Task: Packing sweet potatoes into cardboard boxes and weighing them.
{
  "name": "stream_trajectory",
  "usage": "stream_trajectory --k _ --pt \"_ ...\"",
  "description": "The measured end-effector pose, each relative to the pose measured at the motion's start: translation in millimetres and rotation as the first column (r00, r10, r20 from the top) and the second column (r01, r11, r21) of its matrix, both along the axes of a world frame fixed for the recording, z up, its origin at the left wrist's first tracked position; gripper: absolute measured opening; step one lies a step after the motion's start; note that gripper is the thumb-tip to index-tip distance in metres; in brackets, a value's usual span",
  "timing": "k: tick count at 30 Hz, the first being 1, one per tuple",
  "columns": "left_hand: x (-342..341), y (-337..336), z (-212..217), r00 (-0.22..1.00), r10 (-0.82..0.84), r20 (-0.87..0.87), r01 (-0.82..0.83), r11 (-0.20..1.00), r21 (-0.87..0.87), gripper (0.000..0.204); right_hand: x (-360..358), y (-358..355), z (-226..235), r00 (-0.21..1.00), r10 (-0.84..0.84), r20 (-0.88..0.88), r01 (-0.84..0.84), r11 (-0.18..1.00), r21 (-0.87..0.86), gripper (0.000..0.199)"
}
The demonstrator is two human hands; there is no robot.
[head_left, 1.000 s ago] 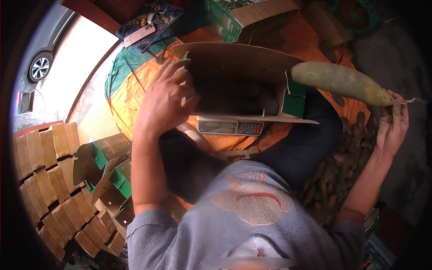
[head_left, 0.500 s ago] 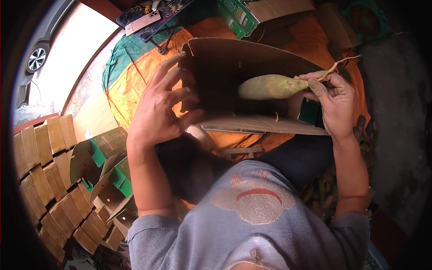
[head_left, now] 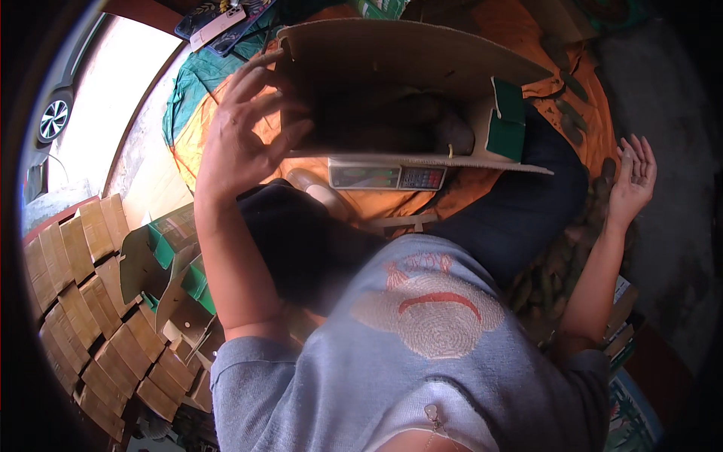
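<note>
A cardboard box [head_left: 407, 47] with a green flap [head_left: 506, 135] stands in front of me, its opening facing up. At its left end is my left hand [head_left: 245, 124], fingers spread and bent, fingertips at the box edge; it is slightly blurred. Inside the shadowed box lie long tubers, and a paler rounded end of a tuber [head_left: 456, 134] shows at the right. Out to the right, my right hand [head_left: 635, 179] is empty, fingers stretched, above a pile of tubers [head_left: 538, 282] beside my leg. The box's near wall partly hides a digital scale [head_left: 365, 176].
Many folded cartons [head_left: 94, 301] are stacked at the left, beside opened green-lined boxes [head_left: 169, 233]. An orange sheet [head_left: 196, 143] covers the floor, with loose tubers [head_left: 572, 113] on it at the right. A phone [head_left: 218, 29] lies on a patterned surface at the far left.
My right hand has let go of the pale greenish tuber with its stringy root and swung out to the right. My left hand stays at the box's left end. The whole view has shifted, exposing the scale.
</note>
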State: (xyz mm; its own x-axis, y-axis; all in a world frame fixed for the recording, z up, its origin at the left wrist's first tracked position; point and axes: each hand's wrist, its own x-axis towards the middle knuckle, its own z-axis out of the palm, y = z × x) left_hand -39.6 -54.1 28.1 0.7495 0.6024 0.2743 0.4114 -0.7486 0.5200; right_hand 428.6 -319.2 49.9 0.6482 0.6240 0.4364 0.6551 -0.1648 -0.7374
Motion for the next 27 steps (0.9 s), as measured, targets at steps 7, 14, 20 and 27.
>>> stream_trajectory --k 7,14,20,27 --pt "3.6 14.5 -19.8 0.974 0.044 0.224 -0.043 0.999 -0.009 0.014 96.0 -157.1 -124.2 0.939 -0.339 -0.065 0.316 0.920 -0.231 0.043" --pt "-19.7 28.8 -47.8 0.751 0.453 0.481 -0.319 0.886 -0.336 0.017 30.8 -241.4 -229.3 0.835 -0.550 -0.021 0.221 0.370 -0.902 0.041" --pt "-31.5 52.6 -66.1 0.668 0.567 0.482 -0.310 0.801 -0.513 0.028 5.4 -325.6 -274.1 0.618 -0.683 -0.389 -0.076 0.441 -0.894 0.043" --pt "-17.8 53.3 -75.8 0.647 0.646 0.405 -0.377 0.732 -0.567 0.030 -1.1 -280.6 -232.5 0.554 -0.704 -0.445 -0.007 0.530 -0.848 0.036"
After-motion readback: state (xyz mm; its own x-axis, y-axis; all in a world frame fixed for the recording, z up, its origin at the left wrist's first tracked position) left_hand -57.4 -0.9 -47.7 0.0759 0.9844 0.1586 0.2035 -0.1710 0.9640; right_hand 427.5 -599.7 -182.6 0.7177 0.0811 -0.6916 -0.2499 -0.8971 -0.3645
